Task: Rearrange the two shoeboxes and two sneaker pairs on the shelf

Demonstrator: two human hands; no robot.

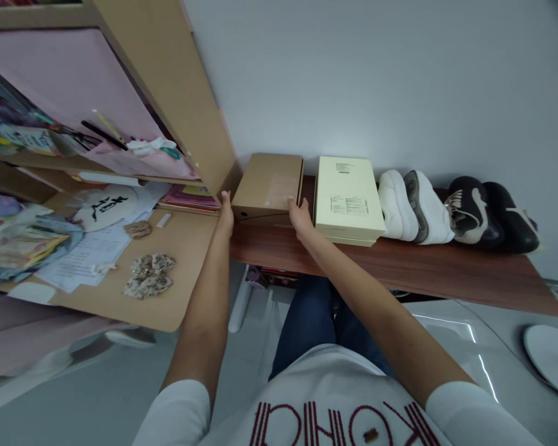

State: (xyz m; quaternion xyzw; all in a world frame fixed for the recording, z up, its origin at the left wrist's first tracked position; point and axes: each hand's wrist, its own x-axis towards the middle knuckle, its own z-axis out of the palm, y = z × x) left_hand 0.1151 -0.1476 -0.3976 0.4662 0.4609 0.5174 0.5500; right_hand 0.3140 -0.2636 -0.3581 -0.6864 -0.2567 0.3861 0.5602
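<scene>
A brown cardboard box rests closed on the dark wooden shelf, close to the wall. At its left side is my left hand, and at its right front corner is my right hand; together they grip the box from both sides. Just right of my right hand stands a pale yellow box with printed labels on its lid. Beyond it, a pair of white shoes and a pair of black shoes sit in a row.
On the left, a wooden desk carries papers, a round fan, a scrunchie and a plastic bag. A tall wooden panel rises between desk and shelf. A round white object stands low at the right.
</scene>
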